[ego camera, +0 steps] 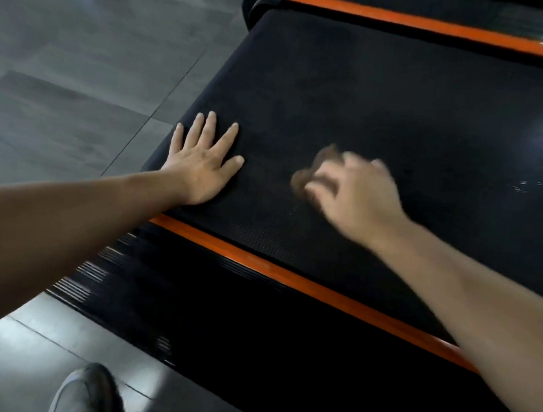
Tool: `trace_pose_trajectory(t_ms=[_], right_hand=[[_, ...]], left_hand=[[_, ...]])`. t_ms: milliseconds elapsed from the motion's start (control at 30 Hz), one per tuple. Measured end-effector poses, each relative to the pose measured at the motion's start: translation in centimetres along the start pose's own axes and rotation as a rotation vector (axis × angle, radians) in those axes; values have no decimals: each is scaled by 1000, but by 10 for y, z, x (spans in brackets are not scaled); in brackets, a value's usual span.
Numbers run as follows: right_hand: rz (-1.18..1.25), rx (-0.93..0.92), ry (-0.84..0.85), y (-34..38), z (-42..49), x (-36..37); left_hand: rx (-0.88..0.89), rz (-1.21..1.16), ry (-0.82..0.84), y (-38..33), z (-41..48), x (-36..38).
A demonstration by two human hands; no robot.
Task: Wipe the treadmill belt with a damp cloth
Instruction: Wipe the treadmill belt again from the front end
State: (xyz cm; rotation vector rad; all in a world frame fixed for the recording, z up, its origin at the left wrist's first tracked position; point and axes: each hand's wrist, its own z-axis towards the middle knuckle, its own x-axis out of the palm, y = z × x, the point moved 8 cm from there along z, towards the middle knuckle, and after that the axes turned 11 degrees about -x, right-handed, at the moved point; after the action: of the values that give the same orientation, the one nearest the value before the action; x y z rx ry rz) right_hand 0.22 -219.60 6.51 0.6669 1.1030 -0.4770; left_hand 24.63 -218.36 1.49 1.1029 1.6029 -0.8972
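The left hand (202, 161) lies flat, fingers spread straight, on the textured black treadmill belt (384, 117) near its end; the blurred right hand (352, 192) curls around a small bunched brown cloth (315, 167) pressed mid-belt. If the belt rolls under that braced palm, the person may lurch; the loose wad could slip free
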Motion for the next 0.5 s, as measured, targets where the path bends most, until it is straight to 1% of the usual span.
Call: trace_pose_trajectory(t_ms=[33, 67, 100, 133, 200, 267, 300, 333, 367, 433, 467, 500], right_hand=[[-30, 109, -36, -20, 6, -5], [-11, 173, -69, -28, 8, -5], [24, 177, -78, -22, 6, -2], [77, 139, -61, -8, -1, 4], [196, -43, 2, 39, -20, 11], [179, -143, 76, 46, -26, 14], [112, -146, 58, 33, -16, 13], [26, -108, 17, 13, 0, 10], [-41, -26, -26, -12, 18, 5], [-92, 160, -88, -50, 38, -3], [-73, 214, -103, -54, 39, -1], [-53, 215, -100, -43, 33, 2]], left_hand=[[1, 16, -4, 0, -2, 1], [-2, 34, -18, 0, -3, 1], [-4, 53, -33, -1, -2, 0], [-1, 62, -38, -2, -1, 0], [3, 66, -45, -1, -3, 2], [7, 57, -59, 0, -2, 2], [16, 45, -59, -1, -2, 3], [22, 33, -65, -1, -2, 2], [19, 19, -75, -1, -3, 1], [13, -36, -104, -1, -1, -2], [25, -77, -128, -4, 2, -5], [53, -120, -154, -9, 7, -9]])
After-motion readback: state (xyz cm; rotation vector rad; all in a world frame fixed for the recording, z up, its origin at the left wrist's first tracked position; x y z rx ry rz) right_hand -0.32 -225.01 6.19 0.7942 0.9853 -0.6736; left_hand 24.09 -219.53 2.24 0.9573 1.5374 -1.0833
